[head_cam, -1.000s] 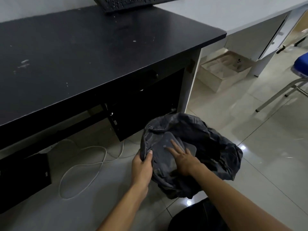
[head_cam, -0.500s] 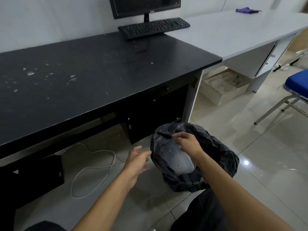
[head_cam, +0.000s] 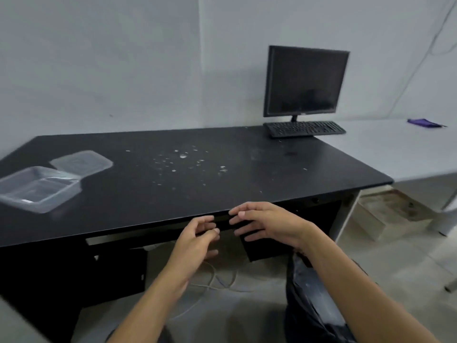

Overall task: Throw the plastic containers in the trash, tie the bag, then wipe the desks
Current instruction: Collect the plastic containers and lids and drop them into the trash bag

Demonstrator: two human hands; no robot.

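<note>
A clear plastic container (head_cam: pixel 37 189) sits at the left end of the black desk (head_cam: pixel 272 174), with its clear lid (head_cam: pixel 81 162) lying just behind it. White crumbs (head_cam: pixel 183 162) are scattered on the desk's middle. The black trash bag (head_cam: pixel 311 293) stands on the floor at the lower right, partly hidden behind my right forearm. My left hand (head_cam: pixel 197 241) and my right hand (head_cam: pixel 264 221) hover empty in front of the desk's front edge, fingers loosely spread, close to each other. A purple cloth (head_cam: pixel 424 123) lies on the white desk (head_cam: pixel 395 154) at the far right.
A monitor (head_cam: pixel 305 81) and keyboard (head_cam: pixel 304 128) stand at the back right of the black desk. White cables (head_cam: pixel 217 280) lie on the floor under it. A low cardboard box (head_cam: pixel 393 211) sits on the floor under the white desk.
Both hands have left the trash bag and risen to the desk's front edge. My view has lifted from the floor to the desktop, bringing the container and lid into sight.
</note>
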